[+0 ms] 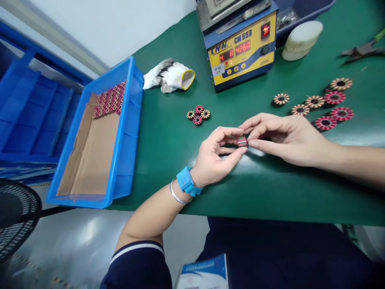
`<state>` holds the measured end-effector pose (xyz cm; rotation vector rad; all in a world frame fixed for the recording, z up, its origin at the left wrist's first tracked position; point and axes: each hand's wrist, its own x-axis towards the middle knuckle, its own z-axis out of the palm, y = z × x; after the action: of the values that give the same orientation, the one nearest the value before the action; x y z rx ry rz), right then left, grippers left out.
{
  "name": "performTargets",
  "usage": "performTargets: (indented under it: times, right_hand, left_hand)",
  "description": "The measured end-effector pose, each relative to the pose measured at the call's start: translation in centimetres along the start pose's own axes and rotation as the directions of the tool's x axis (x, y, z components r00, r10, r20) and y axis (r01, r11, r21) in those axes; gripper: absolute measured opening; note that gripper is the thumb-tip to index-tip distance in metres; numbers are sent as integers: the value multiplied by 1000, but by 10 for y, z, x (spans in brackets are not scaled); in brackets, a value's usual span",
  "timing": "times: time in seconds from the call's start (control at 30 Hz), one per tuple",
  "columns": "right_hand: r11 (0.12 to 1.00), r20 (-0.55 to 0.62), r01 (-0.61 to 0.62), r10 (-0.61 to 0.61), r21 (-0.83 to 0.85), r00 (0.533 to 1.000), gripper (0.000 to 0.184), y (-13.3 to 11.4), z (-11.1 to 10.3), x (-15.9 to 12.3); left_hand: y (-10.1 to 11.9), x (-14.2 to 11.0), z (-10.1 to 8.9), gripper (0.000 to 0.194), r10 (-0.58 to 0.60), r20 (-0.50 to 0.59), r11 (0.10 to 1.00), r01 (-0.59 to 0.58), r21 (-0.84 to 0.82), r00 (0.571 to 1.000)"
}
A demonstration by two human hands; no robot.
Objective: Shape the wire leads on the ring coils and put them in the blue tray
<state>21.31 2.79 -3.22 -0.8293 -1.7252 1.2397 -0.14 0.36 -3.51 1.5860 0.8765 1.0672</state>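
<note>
Tabletop [168, 132], hands [215, 154], "CM 558" machine [242, 47]

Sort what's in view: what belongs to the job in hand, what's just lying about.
Likely the job's:
- coil in the left hand, right hand at its edge
- loose coils
- blue bin holding more coils

Apparently lying about:
- gloves
- pliers
- fan

One held coil [242, 141], four clustered coils [197, 120], seven scattered coils [325, 123]; one light-blue tray [128, 152] of coils too small to count. Two hands [215, 156], one machine [240, 56], one dark-blue bin [313, 13], one pair of pliers [362, 51], one fan [18, 224], one wristband [188, 181], one bangle [173, 194].
</note>
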Motion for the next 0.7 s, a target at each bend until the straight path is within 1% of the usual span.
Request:
performTargets:
  times: [0.1, 0.17, 0.23, 0.3, 0.37, 0.4, 0.47, 0.5, 0.53, 0.57, 0.6, 0.67, 0.7]
  right_hand:
    - [1000, -5, -1, 0, -21, 1000, 14, 0, -2, 0]
    - [1000, -14, 2, -3, -26, 1000, 13, 1, -2, 1]
    - [1000, -16, 8, -9, -30, 1000, 13, 3, -2, -1]
    - [999, -17, 24, -25, -45, 1000, 13, 3, 0, -3]
    - [992, -17, 77, -79, -97, 997, 9, 1, 2, -8]
    - [982, -3, 127, -129, -138, 992, 6, -1, 3, -10]
    - [941, 67, 257, -249, -218, 966, 3, -4, 5, -15]
    - [921, 94, 308, -294, -240, 951, 5, -6, 5, -16]
    - [910, 94, 332, -319, -249, 943, 7, -7, 4, -17]
    - [912, 66, 326, -320, -248, 945, 9, -7, 3, -17]
    - [924, 18, 296, -300, -241, 954, 11, -7, 2, -16]
    - [952, -61, 205, -223, -227, 973, 15, -5, 0, -13]
    - [959, -65, 173, -192, -225, 979, 15, -3, -1, -11]
  left_hand:
    - [-2, -1, 0, 36, 20, -1, 1000, -20, 21, 1000]
    - [-3, -1, 0, 34, 75, -19, 995, -73, 71, 997]
    - [-4, -1, 0, 31, 148, -56, 982, -140, 126, 987]
    - [-4, -1, 1, 32, 200, -101, 967, -180, 180, 975]
    - [-3, -1, 1, 32, 203, -131, 960, -171, 221, 970]
    - [-3, -1, 2, 32, 186, -138, 961, -151, 230, 973]
    - [-2, -1, 2, 31, 131, -141, 971, -99, 217, 981]
    - [-1, -1, 2, 31, 105, -138, 977, -76, 200, 985]
    - [-1, -1, 2, 32, 86, -135, 981, -61, 183, 987]
    - [-1, -1, 2, 33, 78, -129, 985, -56, 165, 989]
    - [-1, -1, 2, 33, 81, -123, 987, -62, 149, 989]
    - [0, -1, 3, 32, 109, -113, 988, -95, 119, 988]
    - [0, -2, 3, 32, 122, -110, 988, -110, 110, 986]
